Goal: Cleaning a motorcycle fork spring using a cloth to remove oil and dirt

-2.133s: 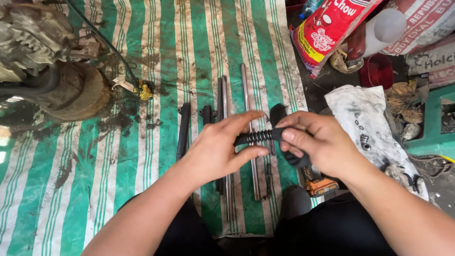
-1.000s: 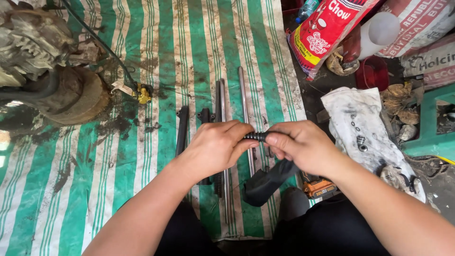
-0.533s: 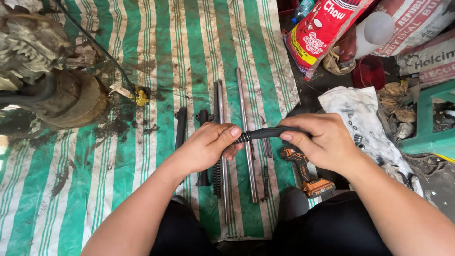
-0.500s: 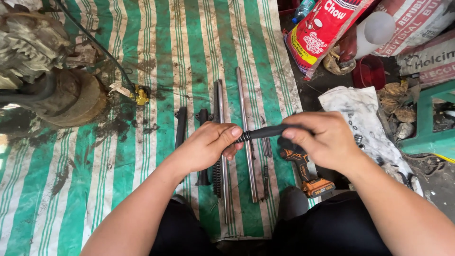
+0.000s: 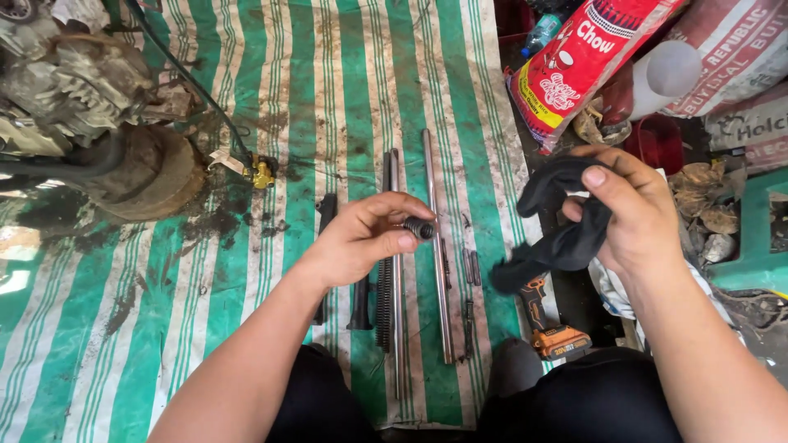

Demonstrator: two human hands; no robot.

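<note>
The two hands have come apart: the left hand (image 5: 361, 242) now pinches the dark coiled spring (image 5: 417, 228) alone above the metal rods (image 5: 435, 246), while the right hand (image 5: 628, 209), off to the right, grips the black rag (image 5: 554, 238).
</note>
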